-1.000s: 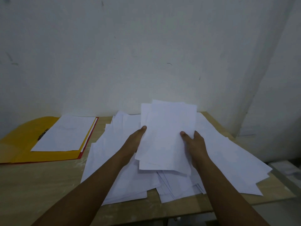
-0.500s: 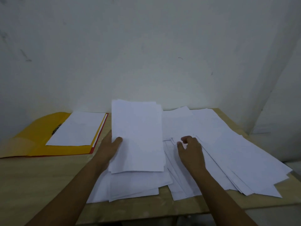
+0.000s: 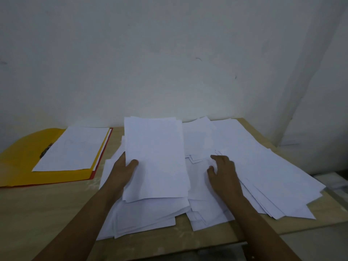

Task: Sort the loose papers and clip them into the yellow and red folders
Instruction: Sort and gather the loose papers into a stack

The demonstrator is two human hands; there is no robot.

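Note:
My left hand (image 3: 124, 171) grips a stack of white papers (image 3: 155, 157) by its left edge, thumb on top, above the left part of the loose paper pile (image 3: 263, 166). On the pile to the right of that stack rests my right hand (image 3: 223, 171), its fingers loosely curled on the sheets and holding nothing. At the far left lies the open yellow folder (image 3: 20, 166) with a sheaf of white sheets (image 3: 75, 147) under its black clip (image 3: 46, 149). Beneath the folder, only a red folder's edge (image 3: 94, 173) shows.
The wooden table (image 3: 37, 213) stands against a white wall (image 3: 169, 63). Its front edge runs close to my forearms, and its right edge lies just past the spread papers. Pale items lie low beyond the right edge (image 3: 333, 182).
My left hand has carried the stack leftward, off the middle of the pile. My right hand let go of it and came down on the loose sheets.

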